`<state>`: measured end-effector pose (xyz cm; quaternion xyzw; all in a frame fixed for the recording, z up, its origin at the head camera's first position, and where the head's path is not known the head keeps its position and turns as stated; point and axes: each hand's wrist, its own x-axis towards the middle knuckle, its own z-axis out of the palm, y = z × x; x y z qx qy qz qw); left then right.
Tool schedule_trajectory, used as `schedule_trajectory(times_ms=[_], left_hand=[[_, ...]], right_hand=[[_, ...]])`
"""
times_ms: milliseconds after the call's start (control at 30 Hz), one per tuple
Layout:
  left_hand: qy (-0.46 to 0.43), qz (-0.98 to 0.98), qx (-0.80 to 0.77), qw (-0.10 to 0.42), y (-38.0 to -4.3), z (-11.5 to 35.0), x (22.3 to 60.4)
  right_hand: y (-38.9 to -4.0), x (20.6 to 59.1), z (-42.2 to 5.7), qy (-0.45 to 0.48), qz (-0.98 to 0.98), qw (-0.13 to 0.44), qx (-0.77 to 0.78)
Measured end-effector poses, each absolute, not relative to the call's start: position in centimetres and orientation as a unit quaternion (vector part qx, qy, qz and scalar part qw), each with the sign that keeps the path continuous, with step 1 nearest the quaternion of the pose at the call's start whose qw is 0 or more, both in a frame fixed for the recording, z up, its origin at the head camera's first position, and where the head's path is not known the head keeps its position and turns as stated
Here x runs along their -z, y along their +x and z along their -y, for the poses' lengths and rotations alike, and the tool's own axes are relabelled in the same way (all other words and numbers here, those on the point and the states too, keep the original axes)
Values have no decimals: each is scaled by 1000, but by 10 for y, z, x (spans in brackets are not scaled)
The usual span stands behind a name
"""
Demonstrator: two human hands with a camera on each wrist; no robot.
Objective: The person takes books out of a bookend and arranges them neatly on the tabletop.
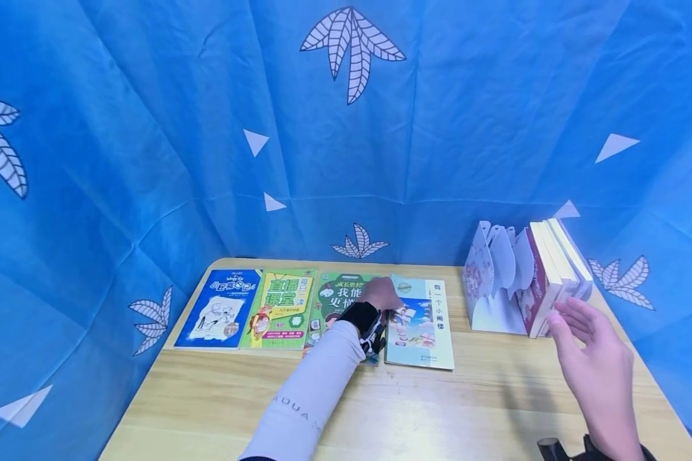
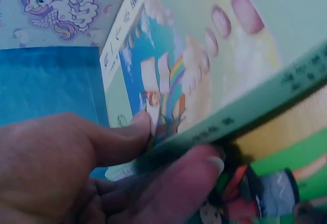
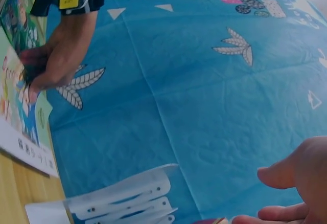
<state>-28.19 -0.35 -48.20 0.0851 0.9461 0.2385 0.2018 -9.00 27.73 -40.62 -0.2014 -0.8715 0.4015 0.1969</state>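
My left hand [image 1: 382,294] pinches the spine edge of a pale blue-green book [image 1: 420,351], thumb on the cover and fingers at the spine, as the left wrist view shows. That book lies at the right end of a row, beside a green book [image 1: 346,293] that my forearm partly covers. My right hand [image 1: 596,358] hovers near the books [image 1: 546,269] standing in a white book rack [image 1: 490,317]. Its fingers are loosely bent, with nothing held; in the right wrist view the thumb and fingers stand apart.
A blue book [image 1: 219,310] and a yellow-green book [image 1: 279,310] lie flat at the left of the row. The wooden table [image 1: 207,397] ends at a blue cloth backdrop [image 1: 346,160]. Upright dividers [image 1: 502,259] stand left of the racked books.
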Motion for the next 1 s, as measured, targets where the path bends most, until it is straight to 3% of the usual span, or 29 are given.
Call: schedule_trajectory(times_ms=[333,667,1000], left_hand=[[66,-915,-293,268,-284,18,489],[52,-911,-312,266,-283,20,496],[43,-909,-318,265,-280,20,493]], right_hand=[[-104,407,-282,-207,884,191,-373],[-113,411,-283,-179,887,185,-384],[-121,417,-280,-164,889,235,-357]])
